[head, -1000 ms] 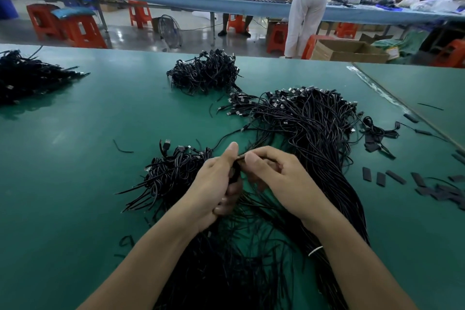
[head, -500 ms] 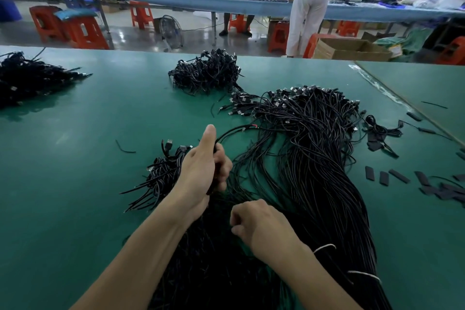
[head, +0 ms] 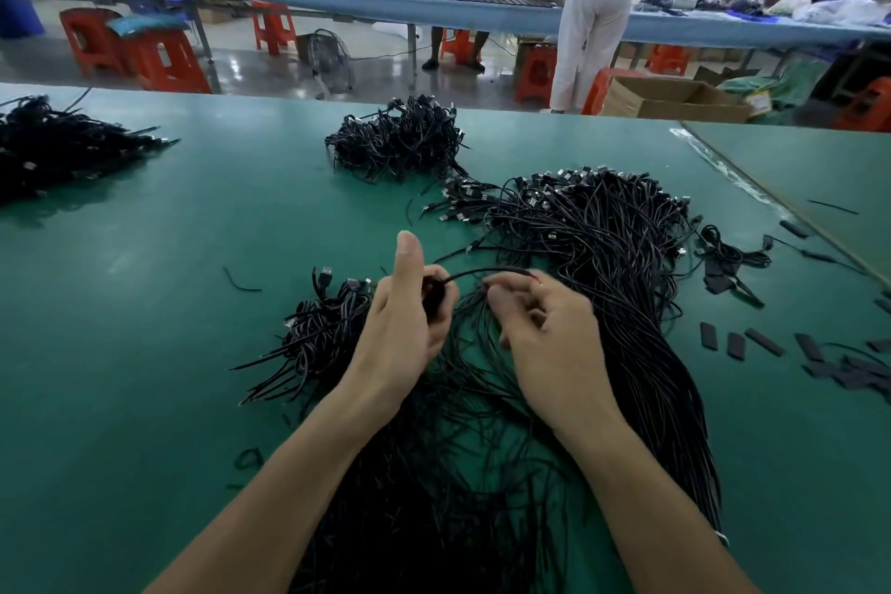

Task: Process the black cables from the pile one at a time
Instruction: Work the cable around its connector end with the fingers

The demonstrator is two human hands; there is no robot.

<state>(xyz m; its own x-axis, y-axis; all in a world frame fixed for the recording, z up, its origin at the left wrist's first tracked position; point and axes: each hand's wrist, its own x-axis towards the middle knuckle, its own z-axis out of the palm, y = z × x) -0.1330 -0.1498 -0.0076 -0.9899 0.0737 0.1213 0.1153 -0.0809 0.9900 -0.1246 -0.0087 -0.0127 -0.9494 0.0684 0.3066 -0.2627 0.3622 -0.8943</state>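
A large pile of long black cables (head: 602,265) spreads over the green table (head: 144,304), its plug ends at the far side. One black cable (head: 475,274) arcs between my hands. My left hand (head: 402,318) grips a dark bundle of it with curled fingers, thumb straight up. My right hand (head: 540,328) pinches the cable's other end, where a bit of red shows. A smaller heap of cables (head: 318,333) lies just left of my left hand.
Another cable heap (head: 400,140) sits at the table's far middle, one more (head: 58,150) at the far left. Short black sleeve pieces (head: 762,342) lie scattered at the right. A second table (head: 819,178) adjoins on the right. People work at a bench behind.
My right hand dropped toward me into the pile, then rose again to meet the left hand with a cable end. My left hand stayed near the small heap, thumb raised.
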